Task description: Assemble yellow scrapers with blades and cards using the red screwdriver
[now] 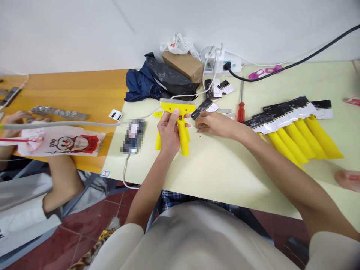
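Observation:
My left hand (pixel 169 132) is closed around a yellow scraper (pixel 183 139), whose wide head points away from me and whose handle slants toward me. Beneath it lies at least one more yellow scraper (pixel 158 141), partly covered by my hand. To the right, my right hand (pixel 211 123) reaches down to the tabletop with its fingertips pinched together; whatever they hold is too small to make out. Tiny metal bits (pixel 200 136), perhaps screws, lie just below those fingertips. A black-and-white card (pixel 206 107) sits right behind my right hand, beside flat metal strips (pixel 225 111).
A red-handled screwdriver (pixel 241 111) lies beyond my right forearm. Several packaged yellow scrapers (pixel 302 137) overlap at the right. A power strip (pixel 232 63), dark bags (pixel 168 77) and a cardboard box (pixel 184 65) line the wall. A cabled, pixelated device (pixel 133 137) lies left; another person's arm (pixel 60 176) is beyond.

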{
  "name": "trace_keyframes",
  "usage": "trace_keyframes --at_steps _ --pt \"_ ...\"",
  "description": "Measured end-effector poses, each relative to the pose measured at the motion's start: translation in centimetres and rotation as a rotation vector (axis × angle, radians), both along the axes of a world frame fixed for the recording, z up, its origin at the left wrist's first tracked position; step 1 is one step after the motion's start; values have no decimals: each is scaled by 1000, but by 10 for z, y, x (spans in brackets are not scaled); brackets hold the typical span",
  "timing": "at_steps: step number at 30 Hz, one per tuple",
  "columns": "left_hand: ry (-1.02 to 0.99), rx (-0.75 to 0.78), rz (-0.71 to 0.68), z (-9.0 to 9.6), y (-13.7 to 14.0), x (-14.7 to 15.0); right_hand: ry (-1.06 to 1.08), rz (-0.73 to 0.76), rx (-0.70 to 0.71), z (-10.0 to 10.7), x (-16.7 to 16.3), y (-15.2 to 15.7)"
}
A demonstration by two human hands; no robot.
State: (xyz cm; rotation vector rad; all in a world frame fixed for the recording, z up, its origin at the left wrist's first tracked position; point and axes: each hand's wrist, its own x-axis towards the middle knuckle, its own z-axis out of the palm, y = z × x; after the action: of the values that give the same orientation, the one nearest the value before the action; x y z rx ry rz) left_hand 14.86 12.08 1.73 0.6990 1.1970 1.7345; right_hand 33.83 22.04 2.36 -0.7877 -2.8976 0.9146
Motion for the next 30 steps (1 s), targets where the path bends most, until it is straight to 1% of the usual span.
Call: trace_keyframes --at_steps 4,7,12,18,21,26,30 --pt "10 -12 -53 0 -2 3 11 -6 11 -7 -1 0" --pt "17 -23 -86 -1 -2 6 10 -17 23 -9 -2 -1" --pt "-5 -25 -131 -5 -3 11 -9 -41 28 -6 -3 -3" --pt "-21 -60 -185 -14 -4 17 -24 -101 19 1 3 4" --pt "-27 -50 -163 -14 -3 16 -28 -80 17 4 5 5" --pt "-28 -65 -77 -11 2 8 4 14 -15 3 5 6" --pt "-27 -64 -70 -10 3 4 -6 22 -26 2 4 7"
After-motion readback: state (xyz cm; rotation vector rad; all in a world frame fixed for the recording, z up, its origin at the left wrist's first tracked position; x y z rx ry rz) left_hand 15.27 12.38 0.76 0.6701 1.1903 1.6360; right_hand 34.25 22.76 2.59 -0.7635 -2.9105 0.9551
